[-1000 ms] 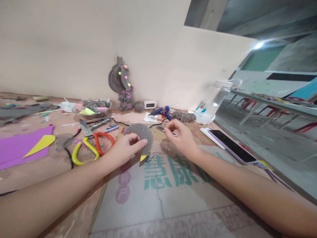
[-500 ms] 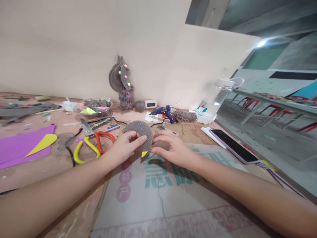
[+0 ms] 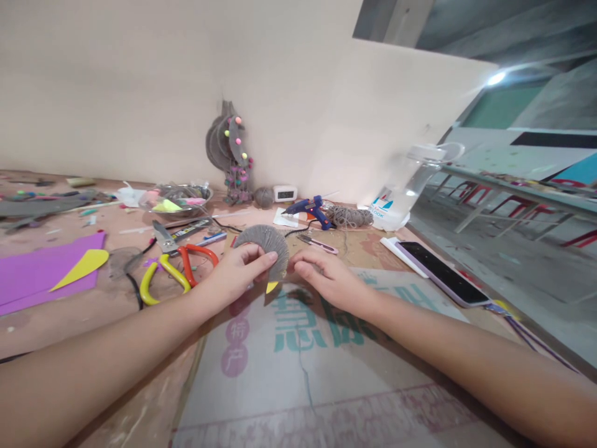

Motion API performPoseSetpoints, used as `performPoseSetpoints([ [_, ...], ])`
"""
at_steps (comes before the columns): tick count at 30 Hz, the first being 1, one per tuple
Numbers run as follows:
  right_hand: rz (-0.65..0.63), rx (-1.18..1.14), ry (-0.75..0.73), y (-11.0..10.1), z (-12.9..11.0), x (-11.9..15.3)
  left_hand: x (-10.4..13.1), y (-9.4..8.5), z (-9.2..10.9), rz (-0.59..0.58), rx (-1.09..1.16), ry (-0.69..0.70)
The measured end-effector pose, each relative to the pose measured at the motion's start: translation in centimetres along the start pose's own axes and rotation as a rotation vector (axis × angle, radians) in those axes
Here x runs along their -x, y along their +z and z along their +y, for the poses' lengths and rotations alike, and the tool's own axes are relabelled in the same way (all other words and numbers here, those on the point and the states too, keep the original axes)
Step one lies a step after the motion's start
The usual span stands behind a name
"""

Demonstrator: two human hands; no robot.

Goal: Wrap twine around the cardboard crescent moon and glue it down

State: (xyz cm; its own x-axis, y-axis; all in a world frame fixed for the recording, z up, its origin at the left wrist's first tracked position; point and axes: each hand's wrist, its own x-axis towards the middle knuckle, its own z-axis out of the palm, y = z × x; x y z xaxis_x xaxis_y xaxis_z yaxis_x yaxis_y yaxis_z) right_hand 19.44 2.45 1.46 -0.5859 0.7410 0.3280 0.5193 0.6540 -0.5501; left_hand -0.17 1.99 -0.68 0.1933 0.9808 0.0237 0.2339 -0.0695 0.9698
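My left hand (image 3: 245, 267) is closed around a crescent-shaped piece wrapped in grey yarn (image 3: 268, 239), thumb on its front face. A bare yellow tip (image 3: 271, 287) shows at the crescent's lower end. Just right of the piece, my right hand (image 3: 326, 274) has its thumb and fingers pinched together; whatever they hold is too fine to make out. Below the hands lies a printed board (image 3: 289, 386), with a thin strand (image 3: 305, 379) running across it.
Scissors (image 3: 180, 267) with yellow and red handles lie left, beside purple sheets (image 3: 51, 267). Behind the hands are a blue glue gun (image 3: 310, 208), a yarn bundle (image 3: 349, 216) and a snipper-like pink tool (image 3: 319, 244). A phone (image 3: 441, 274) and water jug (image 3: 401, 190) stand right.
My right hand's fingers have drawn together from a looser, more spread pose beside the crescent. My left hand keeps its grip. The view has shifted slightly.
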Motion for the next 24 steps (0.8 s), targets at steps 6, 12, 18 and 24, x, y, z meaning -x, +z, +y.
performPoseSetpoints([
  [6,0.249,-0.116,0.182,-0.5,1.0,-0.4,0.3,0.1,0.2,-0.030,0.046,-0.038],
  [12,0.131,-0.090,0.144,-0.3,0.0,-0.5,0.1,0.1,0.3,-0.026,0.010,-0.023],
  [18,0.034,-0.001,0.008,0.2,-0.4,-0.2,0.0,0.0,0.7,0.036,-0.087,0.067],
  [24,-0.040,0.055,-0.066,0.5,-0.4,0.1,0.1,0.0,0.7,0.034,-0.064,0.048],
])
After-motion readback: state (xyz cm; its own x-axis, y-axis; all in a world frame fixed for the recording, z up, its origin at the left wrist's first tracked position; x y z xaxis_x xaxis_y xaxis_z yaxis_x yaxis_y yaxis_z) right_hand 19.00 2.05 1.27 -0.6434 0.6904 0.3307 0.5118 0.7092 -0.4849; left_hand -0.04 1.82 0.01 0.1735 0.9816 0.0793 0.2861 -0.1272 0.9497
